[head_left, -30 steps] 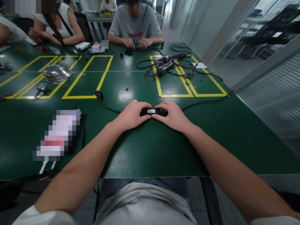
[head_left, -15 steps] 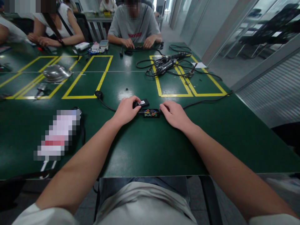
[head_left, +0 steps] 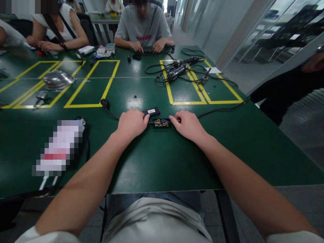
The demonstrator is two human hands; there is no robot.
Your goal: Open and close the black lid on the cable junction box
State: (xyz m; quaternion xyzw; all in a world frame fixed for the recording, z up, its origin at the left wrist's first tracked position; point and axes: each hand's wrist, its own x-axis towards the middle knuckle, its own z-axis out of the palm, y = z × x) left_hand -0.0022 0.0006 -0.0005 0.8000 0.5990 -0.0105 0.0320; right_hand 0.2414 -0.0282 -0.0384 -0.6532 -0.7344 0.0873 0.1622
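In the head view a small black case [head_left: 162, 127] lies open-side up on the green table, its circuit board and orange-ringed coils exposed. Just behind it rests the black ribbed cover [head_left: 152, 111] with a white label, detached from the case. My left hand [head_left: 133, 124] is closed around the cable at the case's left end, beside the cover. At the right end, my right hand [head_left: 186, 124] has its fingers curled on the other cable [head_left: 215, 110]. A black plug [head_left: 104, 102] ends the left cable.
Several cabled black tools [head_left: 178, 71] lie within yellow tape at the back right. A phone-like device [head_left: 60, 145] lies at left, near a metal bowl-shaped part [head_left: 58, 79]. Across the table a co-worker [head_left: 144, 30] handles small parts. A dark-sleeved arm [head_left: 278, 87] shows at right.
The labelled cover has come off the case and now lies behind it, released by my left hand. Both hands moved apart to the case's ends. A dark-sleeved person has entered at right.
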